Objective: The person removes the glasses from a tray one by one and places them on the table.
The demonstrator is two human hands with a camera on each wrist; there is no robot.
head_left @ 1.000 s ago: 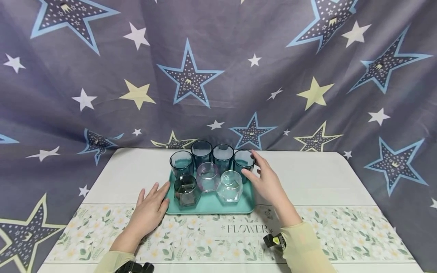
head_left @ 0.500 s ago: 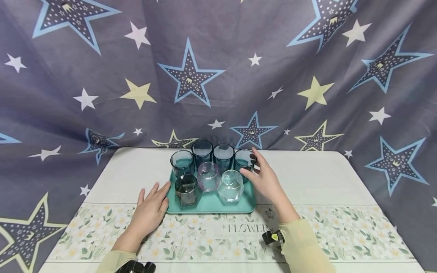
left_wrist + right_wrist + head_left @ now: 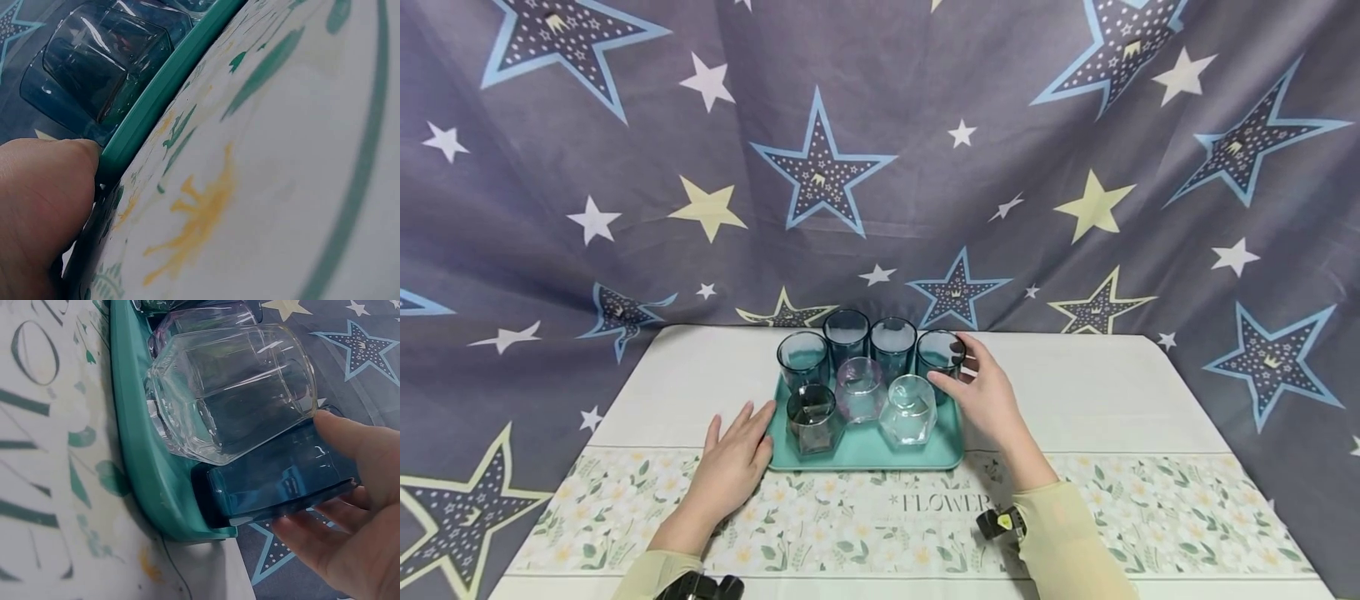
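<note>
A teal tray [image 3: 865,461] bears several glasses. My right hand [image 3: 988,400] holds a blue glass [image 3: 281,478] at the tray's right side, thumb at the near side and fingers round the far side. That glass stands on the tray beside a clear glass [image 3: 231,394] with a faceted base. Extended fingers of my left hand [image 3: 730,467] touch the tray's left edge; in the left wrist view its thumb [image 3: 50,181] lies by the rim. Nearest to it stands a dark grey glass [image 3: 812,421], with a pinkish clear glass [image 3: 860,392] farther along.
Several more blue glasses stand along the back of the tray, one blue glass [image 3: 802,362] at its left. A white tablecloth [image 3: 1090,392] with a floral band covers the table. Behind the table hangs a grey curtain [image 3: 880,208] with stars.
The right hand's fingers have closed slightly round the blue glass. The left hand stays at the tray's edge, and the whole head view has shifted a little.
</note>
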